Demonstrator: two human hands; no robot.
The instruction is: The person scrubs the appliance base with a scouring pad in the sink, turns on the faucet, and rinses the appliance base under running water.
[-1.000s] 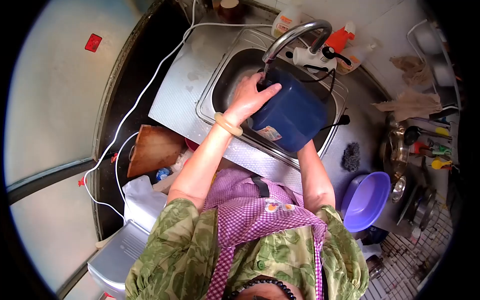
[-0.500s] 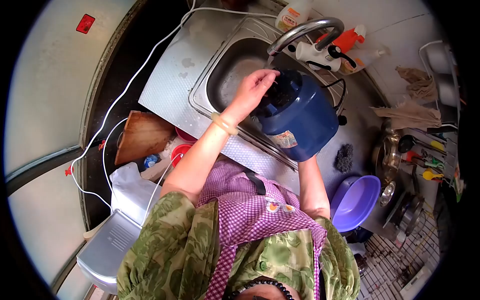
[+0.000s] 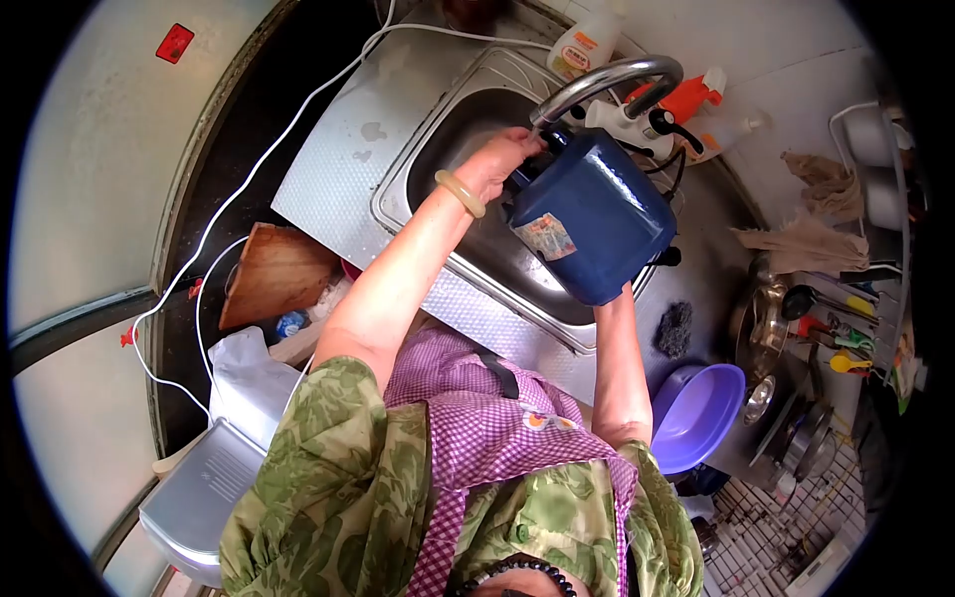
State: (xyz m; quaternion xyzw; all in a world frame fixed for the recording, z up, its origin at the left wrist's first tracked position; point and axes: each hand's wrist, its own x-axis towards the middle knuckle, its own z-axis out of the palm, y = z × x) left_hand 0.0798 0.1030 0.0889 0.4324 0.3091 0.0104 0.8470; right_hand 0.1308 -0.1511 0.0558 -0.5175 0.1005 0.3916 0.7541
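A dark blue container (image 3: pixel 602 204) with a worn label is tilted over the metal sink (image 3: pixel 398 164), its dark mouth end toward the curved tap (image 3: pixel 607 75). My left hand (image 3: pixel 505 159), with a pale bangle at the wrist, is at that end, right under the tap outlet. Its fingers are bent together, and what they hold is too small to make out. Under the container's lower end is my right hand (image 3: pixel 617 297), mostly hidden, with its fingers out of sight.
Spray bottles (image 3: pixel 582 45) stand behind the tap. On the right are a dark scrubber (image 3: pixel 674 330), a purple basin (image 3: pixel 699 418), cloths (image 3: pixel 811 239) and hanging utensils (image 3: pixel 846 308). A wooden board (image 3: pixel 277 277) and white cable (image 3: pixel 239 189) are at left.
The container first tipped away from the tap, showing its dark top, then turned back toward it. My left hand's fingers have drawn together near the outlet, and my right hand has stayed beneath.
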